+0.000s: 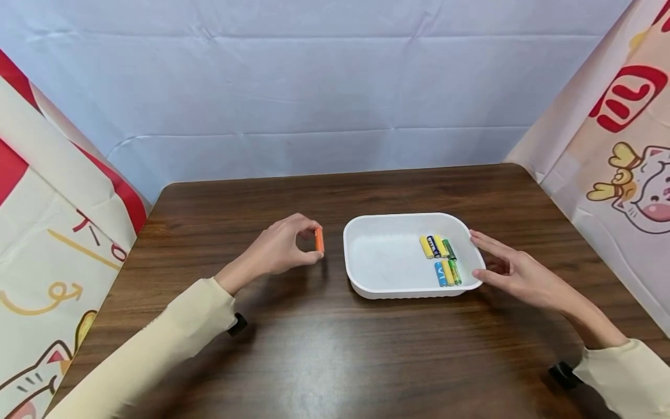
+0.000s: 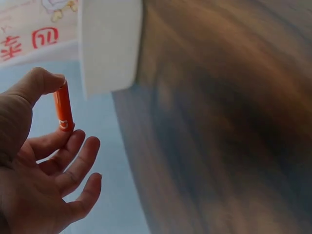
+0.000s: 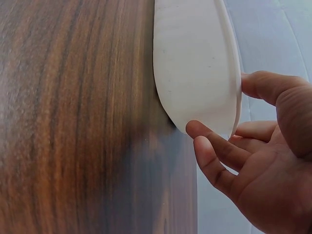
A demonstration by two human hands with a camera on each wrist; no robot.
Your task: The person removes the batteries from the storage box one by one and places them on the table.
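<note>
An orange battery (image 1: 319,240) is pinched between the thumb and fingertips of my left hand (image 1: 285,244). It is held on end above the table, left of the white plastic tray (image 1: 387,291). In the left wrist view the orange battery (image 2: 63,106) spans from thumb to index finger, the other fingers loosely bent. My right hand (image 1: 523,276) rests its spread thumb and fingers against the tray's right end. Inside the tray, at the right, lie two groups of batteries: yellow, dark blue and green ones (image 1: 437,247), and blue, yellow and green ones (image 1: 448,273) nearer me.
The tray stands on a dark brown wooden table (image 1: 314,349). A pale cloth (image 1: 314,87) hangs behind the table's far edge. Printed cloths with cartoon figures hang at the left (image 1: 47,279) and right (image 1: 628,174).
</note>
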